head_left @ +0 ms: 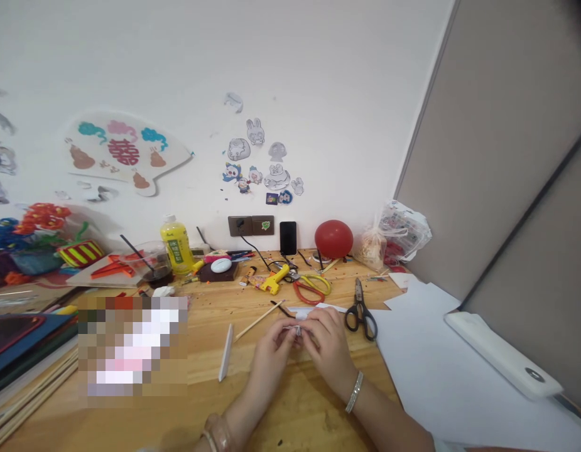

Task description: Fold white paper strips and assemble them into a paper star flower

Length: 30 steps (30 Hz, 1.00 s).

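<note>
Two bare hands meet low in the middle of the pale wooden counter (297,408). The left hand (270,351) and the right hand (326,344) both pinch a small white folded paper piece (297,328) between their fingertips. Each grip is narrow and closed on it. The piece sits between the two hands, close over the wood; whether it touches the counter cannot be told. A translucent pinkish bangle (217,433) circles the left wrist and a silver bracelet (355,392) the right.

Just left of the left hand lies a slim white paper strip (225,353), and a thin wooden stick (259,320) slants away from it. Just right of the right hand lie black-handled scissors (360,311), partly on large white paper sheets (422,370). These sheets also carry a long white rectangular device (502,355).

Farther back are a yellow glue gun (276,279) and a pair of red and yellow loops (311,289). At the counter's rear edge stand a yellow drink bottle (176,246), a black phone (287,237) propped upright, a red balloon (334,238) and a crinkled clear plastic bag (398,235). Cartoon stickers (262,169) and a fan-shaped paper decoration (125,154) hang on the white wall above.
</note>
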Each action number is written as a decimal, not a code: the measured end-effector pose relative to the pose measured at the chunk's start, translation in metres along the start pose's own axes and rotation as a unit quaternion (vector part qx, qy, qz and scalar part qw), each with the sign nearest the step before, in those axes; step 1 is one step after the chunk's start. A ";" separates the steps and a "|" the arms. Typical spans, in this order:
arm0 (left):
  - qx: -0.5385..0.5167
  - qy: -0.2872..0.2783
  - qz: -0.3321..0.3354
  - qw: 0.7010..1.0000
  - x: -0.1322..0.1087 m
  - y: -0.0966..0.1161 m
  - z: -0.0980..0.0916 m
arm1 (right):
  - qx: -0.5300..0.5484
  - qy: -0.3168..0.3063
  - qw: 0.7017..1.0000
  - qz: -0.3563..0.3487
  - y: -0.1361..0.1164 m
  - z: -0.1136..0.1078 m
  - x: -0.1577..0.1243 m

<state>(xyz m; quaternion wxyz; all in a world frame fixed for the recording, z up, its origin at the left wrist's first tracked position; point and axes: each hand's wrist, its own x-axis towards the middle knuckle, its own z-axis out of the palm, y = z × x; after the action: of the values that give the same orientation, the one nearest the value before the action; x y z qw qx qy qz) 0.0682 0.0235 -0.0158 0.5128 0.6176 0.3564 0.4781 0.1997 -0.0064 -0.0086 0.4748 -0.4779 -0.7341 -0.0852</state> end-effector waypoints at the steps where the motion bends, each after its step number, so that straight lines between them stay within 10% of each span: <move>1: 0.002 -0.002 -0.002 1.000 0.000 -0.001 0.000 | 0.014 -0.004 1.000 0.009 0.001 0.001 -0.001; 30: 0.223 -0.089 0.080 0.968 0.004 0.004 -0.013 | 0.043 -0.190 0.981 0.011 0.019 -0.008 0.003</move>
<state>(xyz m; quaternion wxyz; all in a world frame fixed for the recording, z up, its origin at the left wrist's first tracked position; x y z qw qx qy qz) 0.0568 0.0305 -0.0102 0.3525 0.7828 0.3562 0.3689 0.2194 0.0012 -0.0089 0.3473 -0.4724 -0.8089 0.0439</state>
